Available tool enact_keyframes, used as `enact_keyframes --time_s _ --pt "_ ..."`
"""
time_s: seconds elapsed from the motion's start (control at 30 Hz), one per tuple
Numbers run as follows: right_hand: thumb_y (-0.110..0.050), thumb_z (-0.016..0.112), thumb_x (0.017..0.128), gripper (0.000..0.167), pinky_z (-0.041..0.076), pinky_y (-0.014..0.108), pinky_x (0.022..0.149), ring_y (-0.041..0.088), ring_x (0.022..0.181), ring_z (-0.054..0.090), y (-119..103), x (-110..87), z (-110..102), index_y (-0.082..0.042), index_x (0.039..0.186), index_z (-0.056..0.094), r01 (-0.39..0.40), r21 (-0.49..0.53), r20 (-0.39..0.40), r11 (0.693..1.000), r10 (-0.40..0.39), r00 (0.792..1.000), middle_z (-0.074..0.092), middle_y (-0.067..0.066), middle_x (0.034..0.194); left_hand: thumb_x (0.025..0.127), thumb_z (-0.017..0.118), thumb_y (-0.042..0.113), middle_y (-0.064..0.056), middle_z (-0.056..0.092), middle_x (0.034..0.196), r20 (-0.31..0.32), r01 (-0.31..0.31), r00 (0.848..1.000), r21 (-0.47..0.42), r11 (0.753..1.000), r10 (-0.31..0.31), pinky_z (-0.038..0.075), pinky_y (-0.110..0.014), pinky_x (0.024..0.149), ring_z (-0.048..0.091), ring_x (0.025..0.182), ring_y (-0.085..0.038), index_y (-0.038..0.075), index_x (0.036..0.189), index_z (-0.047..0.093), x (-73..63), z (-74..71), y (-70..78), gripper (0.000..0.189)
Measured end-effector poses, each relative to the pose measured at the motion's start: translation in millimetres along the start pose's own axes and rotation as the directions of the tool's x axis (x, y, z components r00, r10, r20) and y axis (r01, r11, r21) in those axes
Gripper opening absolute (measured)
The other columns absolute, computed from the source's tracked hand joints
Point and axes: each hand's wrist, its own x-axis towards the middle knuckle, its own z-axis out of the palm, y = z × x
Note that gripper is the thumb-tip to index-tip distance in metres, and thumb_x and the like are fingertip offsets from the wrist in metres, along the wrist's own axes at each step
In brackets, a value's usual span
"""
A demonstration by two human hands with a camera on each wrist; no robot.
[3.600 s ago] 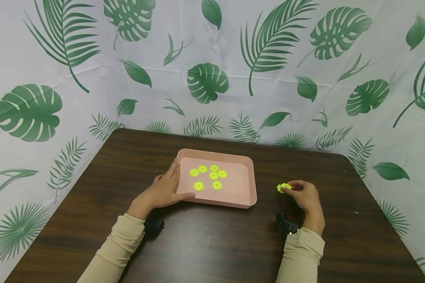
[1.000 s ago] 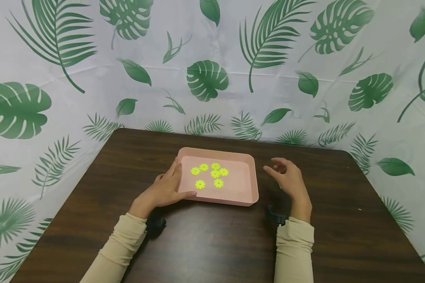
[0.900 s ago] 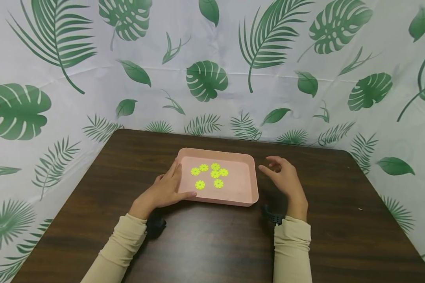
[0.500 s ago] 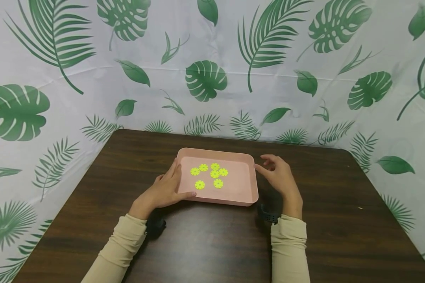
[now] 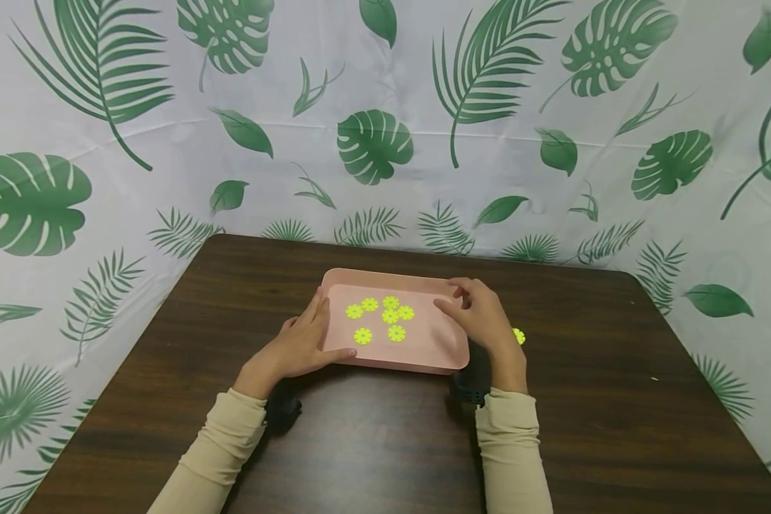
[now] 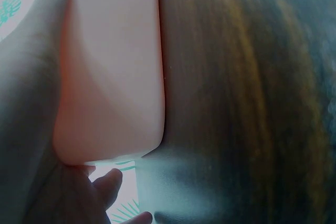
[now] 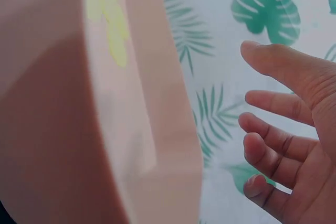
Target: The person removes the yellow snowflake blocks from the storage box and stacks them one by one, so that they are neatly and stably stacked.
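A pink rectangular tray lies on the dark table, with several yellow notched discs flat on its floor. My left hand holds the tray's near left corner, thumb on the front rim and fingers along the left side; the left wrist view has the thumb beside the tray wall. Over the right end of the tray hovers my right hand, fingers loosely bent and apart. Nothing shows between the right hand's fingers in the right wrist view. Another yellow disc on the table is partly hidden behind the right wrist.
The wooden table extends around the tray on all sides. A white cloth with green leaf prints hangs behind it and at both sides. Each wrist wears a dark strap. A tiny pale speck lies at the right.
Earlier the right hand pinched yellow discs right of the tray. It has since let go and moved left, over the tray's right end. The left hand and the discs in the tray stay put.
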Motion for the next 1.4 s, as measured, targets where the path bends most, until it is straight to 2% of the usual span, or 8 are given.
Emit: enact_keyframes --time_s 0.23,0.47,0.63,0.9,1.13,1.4 --pt "-0.028 0.079 0.094 0.047 0.051 0.041 0.077 0.029 0.089 0.058 -11.9 3.5 11.9 -0.003 0.132 0.066 0.023 -0.025 0.052 0.999 -0.022 0.998 0.063 0.016 0.106 0.090 0.063 0.068 -0.020 -0.007 0.172 0.004 -0.003 1.000 -0.005 1.000 0.003 0.021 -0.072 0.114 0.009 0.158 -0.035 -0.006 0.162 0.010 -0.9 -2.9 1.4 0.117" --pt "-0.026 0.081 0.092 0.048 0.052 0.041 0.074 0.029 0.086 0.058 -20.5 6.5 25.6 -0.008 0.134 0.066 0.051 -0.007 0.086 0.999 -0.050 0.995 0.063 0.017 0.113 0.090 0.064 0.067 -0.020 -0.007 0.172 0.009 0.002 1.000 -0.005 1.000 -0.002 0.021 -0.072 0.114 0.010 0.158 -0.035 -0.006 0.162 0.010 -1.0 -3.9 2.3 0.116" --pt "-0.023 0.082 0.092 0.046 0.053 0.038 0.072 0.026 0.080 0.059 -27.0 10.3 38.5 -0.002 0.129 0.068 0.108 -0.020 0.133 0.994 -0.105 0.986 0.066 0.019 0.111 0.091 0.063 0.067 -0.020 -0.007 0.172 0.008 0.004 1.000 0.006 1.000 -0.004 0.022 -0.072 0.114 0.013 0.158 -0.037 -0.006 0.162 0.010 -0.4 -2.8 1.3 0.115" --pt "-0.027 0.082 0.090 0.049 0.055 0.038 0.074 0.025 0.085 0.062 -35.9 10.8 52.2 -0.001 0.130 0.069 0.069 -0.063 0.206 0.996 -0.054 0.977 0.070 0.016 0.109 0.090 0.062 0.069 -0.020 -0.008 0.172 0.021 0.016 1.000 0.003 1.000 -0.016 0.020 -0.071 0.115 0.011 0.158 -0.036 -0.006 0.163 0.009 -0.1 -3.0 2.3 0.117" --pt "-0.023 0.085 0.087 0.038 0.055 0.043 0.085 0.026 0.091 0.064 -34.5 11.9 59.7 -0.002 0.117 0.073 0.051 -0.089 0.265 0.995 -0.026 0.964 0.071 0.013 0.106 0.090 0.062 0.069 -0.019 -0.008 0.172 0.016 0.016 1.000 -0.003 1.000 -0.016 0.020 -0.071 0.116 0.010 0.158 -0.036 -0.005 0.163 0.008 -0.2 -3.0 3.8 0.118" --pt "-0.015 0.088 0.082 0.029 0.054 0.041 0.083 0.023 0.085 0.062 -30.7 12.8 65.3 0.000 0.103 0.076 0.083 -0.122 0.293 0.989 -0.044 0.955 0.070 0.009 0.093 0.090 0.063 0.069 -0.020 -0.008 0.172 0.013 0.013 1.000 -0.006 1.000 -0.013 0.020 -0.070 0.116 0.011 0.158 -0.036 -0.005 0.163 0.011 -1.1 -2.7 2.8 0.116"
